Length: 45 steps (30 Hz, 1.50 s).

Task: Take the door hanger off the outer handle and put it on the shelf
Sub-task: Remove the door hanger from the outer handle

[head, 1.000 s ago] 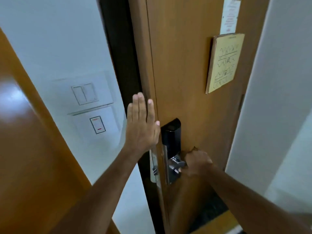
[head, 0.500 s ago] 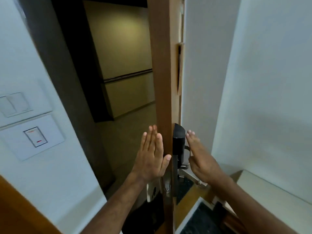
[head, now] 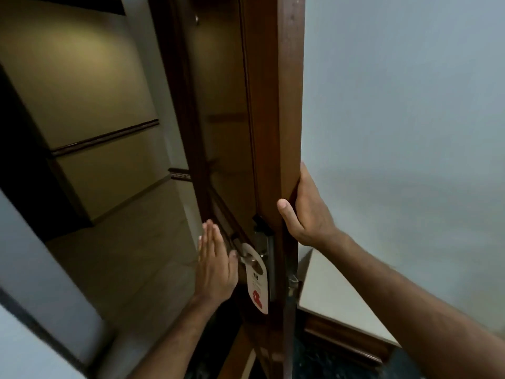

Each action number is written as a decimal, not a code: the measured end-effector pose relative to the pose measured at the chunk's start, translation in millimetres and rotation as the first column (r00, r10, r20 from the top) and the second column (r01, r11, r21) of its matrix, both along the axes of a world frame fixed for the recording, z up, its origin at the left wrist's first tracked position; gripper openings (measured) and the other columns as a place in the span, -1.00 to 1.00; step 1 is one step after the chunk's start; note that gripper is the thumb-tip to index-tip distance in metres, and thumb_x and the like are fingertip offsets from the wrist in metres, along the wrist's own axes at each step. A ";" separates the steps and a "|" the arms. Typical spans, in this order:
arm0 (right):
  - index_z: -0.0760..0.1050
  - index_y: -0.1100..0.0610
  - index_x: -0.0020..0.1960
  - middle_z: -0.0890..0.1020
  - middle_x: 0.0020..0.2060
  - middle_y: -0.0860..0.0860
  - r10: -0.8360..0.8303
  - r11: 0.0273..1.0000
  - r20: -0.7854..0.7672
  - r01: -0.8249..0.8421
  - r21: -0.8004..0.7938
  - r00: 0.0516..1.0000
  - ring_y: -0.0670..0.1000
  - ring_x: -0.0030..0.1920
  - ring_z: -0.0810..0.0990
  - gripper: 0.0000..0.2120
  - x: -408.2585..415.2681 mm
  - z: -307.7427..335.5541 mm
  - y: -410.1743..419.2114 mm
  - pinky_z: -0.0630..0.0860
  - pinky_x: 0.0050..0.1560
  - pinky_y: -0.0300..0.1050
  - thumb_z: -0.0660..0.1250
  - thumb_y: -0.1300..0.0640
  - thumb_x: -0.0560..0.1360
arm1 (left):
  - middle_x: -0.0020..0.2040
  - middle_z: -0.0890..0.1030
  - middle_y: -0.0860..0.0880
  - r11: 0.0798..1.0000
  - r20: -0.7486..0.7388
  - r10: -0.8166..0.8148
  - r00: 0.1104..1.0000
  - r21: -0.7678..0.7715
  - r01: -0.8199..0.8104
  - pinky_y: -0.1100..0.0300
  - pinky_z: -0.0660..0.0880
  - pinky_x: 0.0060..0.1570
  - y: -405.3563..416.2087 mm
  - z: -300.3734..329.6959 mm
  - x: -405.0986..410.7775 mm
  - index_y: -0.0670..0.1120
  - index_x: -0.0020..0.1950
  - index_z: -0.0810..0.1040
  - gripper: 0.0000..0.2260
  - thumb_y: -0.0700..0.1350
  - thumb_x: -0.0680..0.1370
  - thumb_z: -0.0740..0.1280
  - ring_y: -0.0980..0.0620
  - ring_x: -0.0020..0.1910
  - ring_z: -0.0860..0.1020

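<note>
A white door hanger [head: 257,280] with a red mark near its bottom hangs from the metal outer handle [head: 249,260] of the wooden door [head: 270,132], which stands open edge-on to me. My left hand [head: 216,266] is flat with fingers straight, just left of the handle, its thumb close to the hanger. My right hand [head: 303,212] grips the door's edge above the lock, thumb on the near face. A pale-topped shelf [head: 328,294] with a dark wood front stands low at the right, behind the door.
A corridor with beige walls and a dark rail [head: 103,138] lies beyond the doorway. The white wall [head: 410,132] fills the right side. The dark door frame [head: 41,324] runs along the lower left.
The door has swung further open, showing its outer face and the hanger. My right hand moved from beside the inner handle up to grip the door's edge. My left hand dropped toward the outer handle.
</note>
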State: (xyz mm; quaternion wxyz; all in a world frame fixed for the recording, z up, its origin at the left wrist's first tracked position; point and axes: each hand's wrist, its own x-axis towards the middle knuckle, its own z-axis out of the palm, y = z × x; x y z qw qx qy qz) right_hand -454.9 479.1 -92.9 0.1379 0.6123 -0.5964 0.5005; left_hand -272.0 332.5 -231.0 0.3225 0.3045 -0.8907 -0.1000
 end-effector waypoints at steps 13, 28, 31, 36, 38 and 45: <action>-0.21 0.40 0.56 -0.08 0.54 0.54 -0.442 0.890 -0.106 0.420 -0.180 0.891 0.43 0.61 -0.12 -0.17 -81.1 -25.5 9.0 -0.05 0.61 0.35 0.06 -0.19 0.66 | 0.34 0.57 -0.10 0.420 -0.010 -0.110 0.994 0.906 0.055 -0.02 0.50 0.23 31.7 -37.0 -115.5 -0.02 0.50 0.37 -0.46 -0.08 0.55 0.45 -0.11 0.36 0.51; -0.22 0.41 0.54 -0.10 0.55 0.54 -0.467 0.879 -0.114 0.447 -0.168 0.877 0.45 0.61 -0.13 -0.17 -137.9 -30.2 17.6 -0.02 0.57 0.46 0.14 -0.12 0.64 | -0.02 0.72 -0.07 0.185 -0.234 -0.111 0.966 0.950 0.251 0.22 0.57 -0.30 26.2 -53.5 -171.0 -0.09 0.29 0.46 -0.80 -0.08 0.71 0.19 0.08 -0.19 0.70; -0.24 0.40 0.55 -0.11 0.56 0.52 -0.468 0.879 -0.087 0.454 -0.142 0.879 0.43 0.61 -0.14 -0.14 -139.9 -28.2 19.6 -0.03 0.59 0.42 0.10 -0.19 0.64 | -0.13 0.65 -0.13 0.214 -0.275 -0.045 0.960 0.936 0.278 0.14 0.54 -0.31 10.9 -47.1 -176.8 -0.12 0.32 0.45 -0.77 -0.09 0.72 0.14 -0.02 -0.28 0.62; -0.24 0.37 0.55 -0.12 0.56 0.51 -0.466 0.882 -0.072 0.456 -0.121 0.882 0.41 0.62 -0.15 -0.15 -136.8 -27.0 20.9 -0.02 0.58 0.43 0.09 -0.20 0.64 | -0.26 0.65 -0.06 0.255 -0.253 0.036 0.967 0.938 0.236 0.22 0.46 -0.39 -13.3 -37.5 -186.7 -0.20 0.23 0.55 -0.75 -0.16 0.72 0.12 0.04 -0.36 0.57; -0.25 0.36 0.56 -0.13 0.57 0.50 -0.460 0.885 -0.066 0.451 -0.119 0.885 0.41 0.62 -0.16 -0.15 -133.4 -25.2 21.4 -0.01 0.57 0.45 0.09 -0.20 0.65 | -0.13 0.66 -0.12 0.281 -0.208 0.051 0.977 0.942 0.186 0.21 0.46 -0.33 -23.0 -29.3 -189.1 -0.20 0.18 0.58 -0.76 -0.20 0.71 0.13 0.01 -0.26 0.58; -0.29 0.36 0.55 -0.17 0.57 0.47 -0.402 0.912 -0.047 0.395 -0.110 0.915 0.37 0.63 -0.19 -0.15 -115.8 -24.4 20.5 -0.01 0.55 0.48 0.10 -0.17 0.65 | -0.13 0.64 -0.16 0.423 -0.183 0.222 0.958 0.903 0.074 0.14 0.49 -0.38 -58.6 10.4 -153.3 -0.15 0.28 0.47 -0.77 -0.14 0.72 0.09 -0.04 -0.31 0.57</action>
